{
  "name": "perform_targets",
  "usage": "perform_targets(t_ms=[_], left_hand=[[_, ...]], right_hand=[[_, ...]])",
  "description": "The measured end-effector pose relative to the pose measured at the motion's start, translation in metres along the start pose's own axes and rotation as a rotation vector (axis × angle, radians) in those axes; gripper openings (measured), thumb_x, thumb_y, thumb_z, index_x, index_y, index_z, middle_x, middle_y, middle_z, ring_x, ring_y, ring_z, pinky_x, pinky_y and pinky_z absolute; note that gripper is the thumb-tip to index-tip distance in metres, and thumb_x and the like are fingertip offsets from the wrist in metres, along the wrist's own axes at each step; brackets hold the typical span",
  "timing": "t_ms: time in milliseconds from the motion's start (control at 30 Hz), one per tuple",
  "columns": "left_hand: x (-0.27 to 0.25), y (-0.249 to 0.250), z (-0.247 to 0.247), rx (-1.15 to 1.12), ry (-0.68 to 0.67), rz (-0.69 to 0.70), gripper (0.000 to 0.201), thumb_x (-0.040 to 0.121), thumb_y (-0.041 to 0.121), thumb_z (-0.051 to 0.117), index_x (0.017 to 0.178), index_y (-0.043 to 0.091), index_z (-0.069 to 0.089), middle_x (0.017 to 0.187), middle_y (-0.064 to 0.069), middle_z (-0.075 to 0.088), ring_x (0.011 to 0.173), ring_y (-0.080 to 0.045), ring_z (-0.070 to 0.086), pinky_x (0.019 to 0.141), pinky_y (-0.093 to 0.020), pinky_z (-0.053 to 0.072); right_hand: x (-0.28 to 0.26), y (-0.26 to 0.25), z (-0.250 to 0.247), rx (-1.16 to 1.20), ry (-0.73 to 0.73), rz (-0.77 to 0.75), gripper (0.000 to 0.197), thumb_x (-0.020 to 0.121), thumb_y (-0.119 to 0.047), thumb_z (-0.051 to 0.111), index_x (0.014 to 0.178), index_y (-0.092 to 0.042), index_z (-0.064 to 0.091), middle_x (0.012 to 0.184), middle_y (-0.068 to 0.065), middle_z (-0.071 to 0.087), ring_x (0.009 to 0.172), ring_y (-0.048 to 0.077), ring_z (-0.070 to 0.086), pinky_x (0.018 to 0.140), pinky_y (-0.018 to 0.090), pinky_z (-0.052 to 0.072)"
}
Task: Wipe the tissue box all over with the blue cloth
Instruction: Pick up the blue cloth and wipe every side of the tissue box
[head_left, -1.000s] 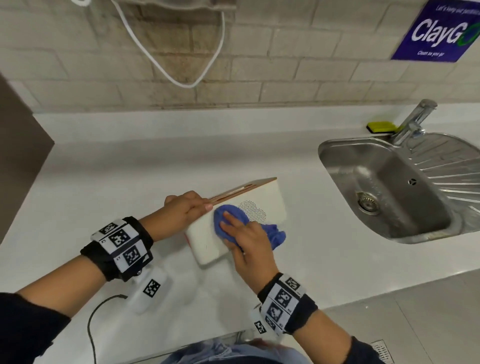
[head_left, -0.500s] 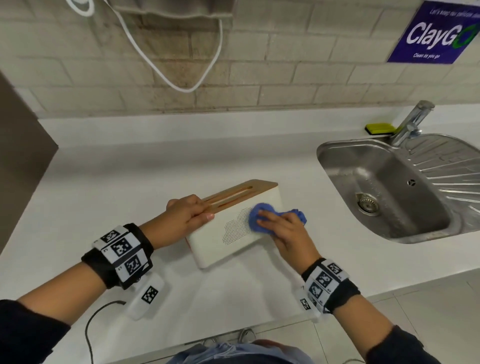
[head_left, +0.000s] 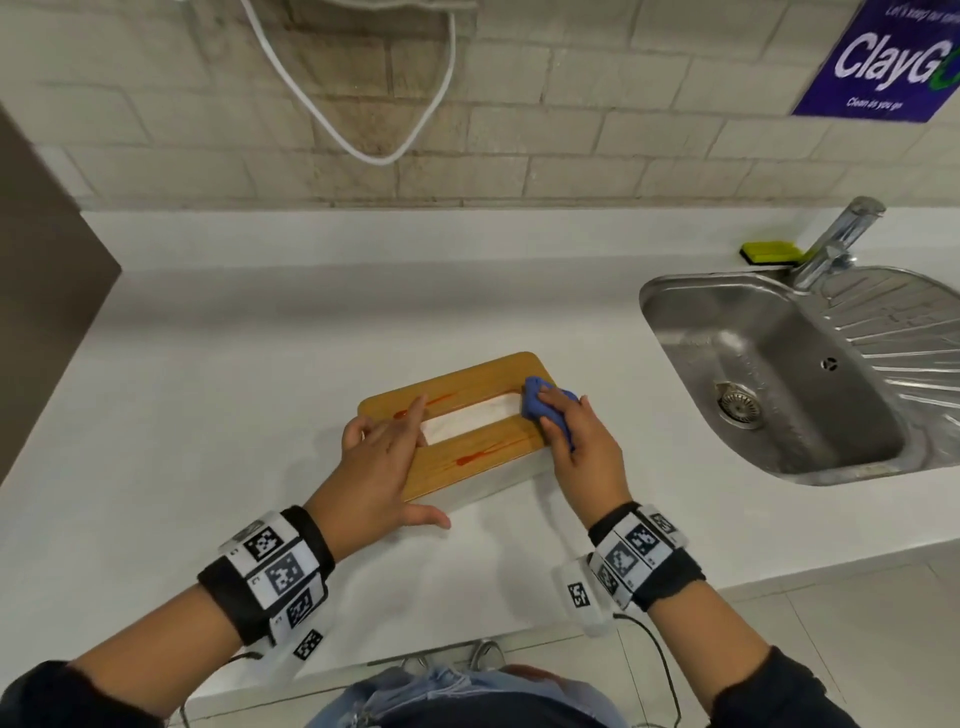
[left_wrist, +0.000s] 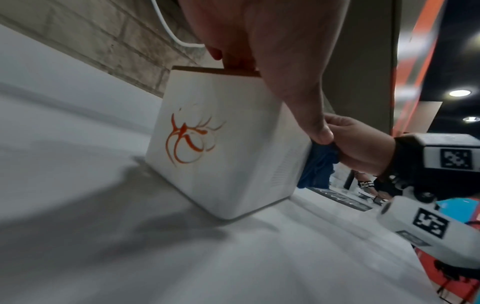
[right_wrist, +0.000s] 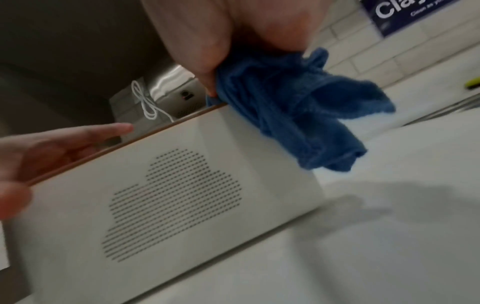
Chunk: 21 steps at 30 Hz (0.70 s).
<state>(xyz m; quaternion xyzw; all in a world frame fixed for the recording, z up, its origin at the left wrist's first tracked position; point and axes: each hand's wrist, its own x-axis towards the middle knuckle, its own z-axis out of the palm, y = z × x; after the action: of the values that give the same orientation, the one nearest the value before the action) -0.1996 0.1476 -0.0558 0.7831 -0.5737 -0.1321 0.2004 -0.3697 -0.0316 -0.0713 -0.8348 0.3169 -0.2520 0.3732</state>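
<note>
The tissue box (head_left: 467, 460) stands upright on the white counter, its wooden lid facing up with a tissue slot in the middle. Red streaks (head_left: 480, 453) mark the lid, and a red smear (left_wrist: 187, 142) marks the white left end face. My left hand (head_left: 379, 467) lies on the lid's left end with its fingers straight, thumb by the front side. My right hand (head_left: 582, 452) grips the bunched blue cloth (head_left: 535, 402) and presses it on the lid's right end. The dotted cloud pattern on the front face (right_wrist: 176, 197) shows under the hanging cloth (right_wrist: 298, 115).
A steel sink (head_left: 675, 291) with a tap (head_left: 841, 239) lies to the right, a yellow-green sponge (head_left: 771, 252) behind it. A white cable (head_left: 363, 150) hangs on the brick wall. A dark cabinet side (head_left: 41, 286) bounds the counter at the left.
The box went from tilted with its front face up to standing upright. My right hand moved the cloth from the front face to the lid's right end. My left hand shifted onto the lid.
</note>
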Motion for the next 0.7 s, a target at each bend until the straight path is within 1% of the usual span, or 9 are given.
perform_targets(t_ms=[67,133,200,333,433,500,567,633,700], left_hand=[[-0.001,-0.001,0.001,-0.102,0.003,-0.044,0.137,0.048,0.068,0.072,0.137,0.030,-0.025,0.120,0.006,0.050,0.123,-0.014,0.034,0.103,-0.022,-0.003],[-0.001,-0.003,0.003,-0.125,0.021,-0.060,0.144,0.042,0.067,0.076,0.131,0.038,-0.034,0.121,0.004,0.052,0.126,-0.019,0.034,0.105,-0.025,0.001],[-0.001,-0.006,0.005,-0.127,0.036,-0.053,0.145,0.037,0.069,0.075,0.130,0.042,-0.033,0.119,0.003,0.055,0.125,-0.020,0.038,0.106,-0.026,0.002],[-0.002,-0.008,0.003,-0.130,0.043,-0.031,0.149,0.034,0.074,0.071,0.127,0.042,-0.040,0.111,0.012,0.050,0.118,-0.017,0.046,0.102,-0.023,0.002],[-0.002,-0.008,0.000,-0.130,0.034,-0.020,0.149,0.035,0.070,0.075,0.126,0.044,-0.040,0.112,0.008,0.054,0.115,-0.015,0.048,0.100,-0.022,0.001],[-0.001,-0.008,-0.002,-0.114,0.022,-0.020,0.148,0.037,0.067,0.077,0.127,0.044,-0.037,0.116,0.005,0.057,0.118,-0.017,0.046,0.101,-0.023,-0.001],[-0.001,-0.006,-0.003,-0.102,0.024,-0.027,0.145,0.039,0.064,0.080,0.130,0.042,-0.031,0.119,0.004,0.057,0.121,-0.019,0.043,0.101,-0.023,-0.002],[-0.002,-0.005,-0.004,-0.107,0.024,-0.040,0.141,0.042,0.060,0.081,0.131,0.042,-0.027,0.121,0.004,0.056,0.124,-0.019,0.038,0.101,-0.022,-0.004],[-0.004,-0.005,-0.006,-0.113,0.021,-0.038,0.138,0.045,0.059,0.080,0.131,0.042,-0.027,0.122,0.006,0.055,0.124,-0.017,0.035,0.101,-0.021,-0.005]], right_hand=[[-0.006,-0.005,0.007,-0.046,0.011,-0.018,0.031,0.096,-0.025,0.045,0.127,-0.025,0.049,0.134,0.001,0.053,0.130,0.020,0.041,0.102,0.016,0.029],[-0.011,-0.017,0.016,-0.056,-0.016,-0.101,0.031,0.094,-0.030,0.042,0.122,-0.025,0.053,0.124,0.001,0.060,0.115,0.016,0.053,0.089,0.010,0.034],[-0.017,-0.031,0.031,-0.037,-0.079,-0.163,0.031,0.093,-0.034,0.040,0.119,-0.025,0.056,0.115,0.001,0.065,0.104,0.013,0.057,0.083,0.015,0.038],[-0.029,-0.044,0.048,0.013,-0.212,-0.284,0.035,0.091,-0.035,0.039,0.116,-0.019,0.059,0.115,0.001,0.067,0.108,0.009,0.055,0.090,0.018,0.041],[-0.027,-0.037,0.036,-0.005,-0.362,-0.380,0.034,0.092,-0.032,0.040,0.115,-0.017,0.060,0.117,0.000,0.065,0.113,0.008,0.053,0.093,0.016,0.040],[-0.021,-0.034,0.019,0.003,-0.467,-0.338,0.035,0.090,-0.035,0.039,0.111,-0.018,0.061,0.114,-0.003,0.066,0.107,0.004,0.055,0.088,0.011,0.039],[-0.012,-0.031,0.001,0.081,-0.500,-0.218,0.024,0.089,-0.034,0.044,0.102,-0.024,0.063,0.103,-0.009,0.066,0.097,-0.002,0.058,0.085,0.011,0.042],[-0.001,-0.029,-0.019,0.252,-0.339,-0.051,0.014,0.087,-0.028,0.046,0.090,-0.030,0.060,0.092,-0.011,0.064,0.086,-0.006,0.058,0.083,0.012,0.044],[0.013,-0.023,-0.038,0.387,-0.107,0.107,0.012,0.091,-0.027,0.048,0.085,-0.029,0.057,0.087,-0.005,0.063,0.084,0.006,0.060,0.085,0.024,0.047]])
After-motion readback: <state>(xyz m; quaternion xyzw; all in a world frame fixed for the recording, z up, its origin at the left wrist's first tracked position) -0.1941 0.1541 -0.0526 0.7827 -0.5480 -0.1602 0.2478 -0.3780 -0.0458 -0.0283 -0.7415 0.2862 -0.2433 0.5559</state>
